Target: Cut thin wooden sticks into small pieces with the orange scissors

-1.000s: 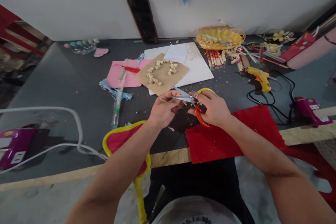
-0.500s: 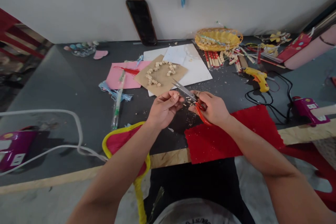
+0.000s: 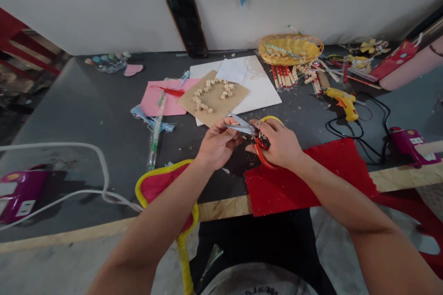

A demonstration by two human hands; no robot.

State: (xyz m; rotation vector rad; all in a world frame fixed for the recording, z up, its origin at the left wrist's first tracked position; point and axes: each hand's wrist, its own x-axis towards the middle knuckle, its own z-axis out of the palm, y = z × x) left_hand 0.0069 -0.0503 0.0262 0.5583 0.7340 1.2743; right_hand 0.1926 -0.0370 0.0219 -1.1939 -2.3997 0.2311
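My right hand (image 3: 281, 143) is closed round the handles of a pair of scissors (image 3: 242, 125), whose blades stand apart and point left. The blades reach to the fingertips of my left hand (image 3: 218, 144). Those fingers are pinched together at the blades; whatever lies in them is too small or hidden to make out. Small pale cut bits lie on the dark table below the scissors. Just beyond my hands, a brown card (image 3: 221, 101) carries small pale clusters (image 3: 202, 103) laid in a curve.
White sheets (image 3: 265, 90) and pink paper (image 3: 148, 101) lie around the card. A yellow basket (image 3: 290, 57), a glue gun (image 3: 343, 102) with a black cord and a red cloth (image 3: 311, 179) are on the right. A phone (image 3: 187, 23) leans on the wall. A yellow-edged red piece (image 3: 155, 184) sits under my left forearm.
The scissor blades have opened and swung round to my left fingertips. My left hand stays nearly in place, still pinched. The view has shifted slightly.
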